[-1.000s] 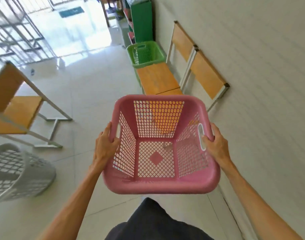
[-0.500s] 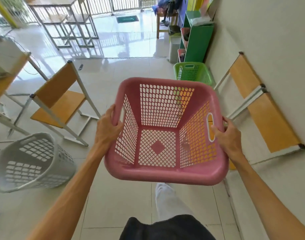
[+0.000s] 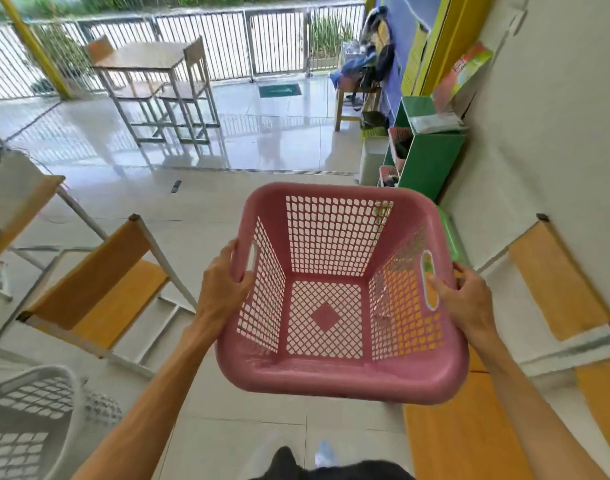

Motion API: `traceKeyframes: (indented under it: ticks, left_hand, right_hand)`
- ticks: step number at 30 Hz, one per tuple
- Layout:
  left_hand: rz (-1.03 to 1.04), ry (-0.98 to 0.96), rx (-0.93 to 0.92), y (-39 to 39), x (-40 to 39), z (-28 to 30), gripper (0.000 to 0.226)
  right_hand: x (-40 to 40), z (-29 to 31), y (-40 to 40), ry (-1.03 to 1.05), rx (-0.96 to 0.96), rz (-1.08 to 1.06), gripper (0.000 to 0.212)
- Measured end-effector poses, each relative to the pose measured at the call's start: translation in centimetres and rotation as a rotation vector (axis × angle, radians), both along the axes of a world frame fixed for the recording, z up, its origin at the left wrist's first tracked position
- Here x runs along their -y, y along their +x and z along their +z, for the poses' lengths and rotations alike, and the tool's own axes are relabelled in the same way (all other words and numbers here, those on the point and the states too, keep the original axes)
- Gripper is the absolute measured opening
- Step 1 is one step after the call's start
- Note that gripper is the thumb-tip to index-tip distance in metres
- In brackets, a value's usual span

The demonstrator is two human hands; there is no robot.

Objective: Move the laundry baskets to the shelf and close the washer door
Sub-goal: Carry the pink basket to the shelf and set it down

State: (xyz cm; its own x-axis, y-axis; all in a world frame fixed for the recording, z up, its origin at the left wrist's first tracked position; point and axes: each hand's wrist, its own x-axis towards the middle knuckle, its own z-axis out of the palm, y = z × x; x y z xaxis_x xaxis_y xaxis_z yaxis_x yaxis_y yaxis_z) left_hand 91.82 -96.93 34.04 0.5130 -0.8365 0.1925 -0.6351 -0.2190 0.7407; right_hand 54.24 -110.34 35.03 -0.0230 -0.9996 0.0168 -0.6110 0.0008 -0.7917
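Observation:
I carry an empty pink laundry basket [image 3: 338,375] in front of me, above the tiled floor. My left hand [image 3: 224,282] grips its left handle slot and my right hand [image 3: 466,303] grips its right handle slot. A green basket [image 3: 450,233] peeks out behind the pink one's right rim, mostly hidden. A white basket [image 3: 30,420] lies on its side at the lower left. A green shelf unit [image 3: 431,157] stands against the right wall ahead. No washer is visible.
Wooden chairs with metal frames stand to the left [image 3: 99,292] and along the right wall [image 3: 553,289]. A table with a stool [image 3: 151,71] is farther back by the railing. A small bench with bags [image 3: 362,81] sits beyond the shelf.
The view has tilted up and moved forward along the corridor with the pink basket still held. The green basket is now mostly hidden behind the pink one, and the shelf is closer.

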Motion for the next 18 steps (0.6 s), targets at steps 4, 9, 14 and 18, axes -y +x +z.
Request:
traceKeyframes:
  ticks: [4,9,14,18]
  left_hand:
    - [-0.008,0.001,-0.002,3.5,8.4,-0.3,0.064]
    - [-0.083,0.025,-0.038,7.9,20.6,-0.8,0.064]
    - [-0.259,0.144,-0.056,12.9,34.7,-1.5,0.068]
    - [-0.446,0.288,-0.055,15.2,46.1,-0.8,0.071]
  right_hand:
    - [7.8,0.2,3.2,0.042,-0.011,-0.033,0.048]
    - [17.1,-0.1,7.1,0.027,-0.018,-0.098,0.045]
    - [25.6,-0.7,10.1,0.058,-0.006,-0.255,0.037]
    - [29.8,-0.5,11.8,0.075,0.053,-0.402,0.038]
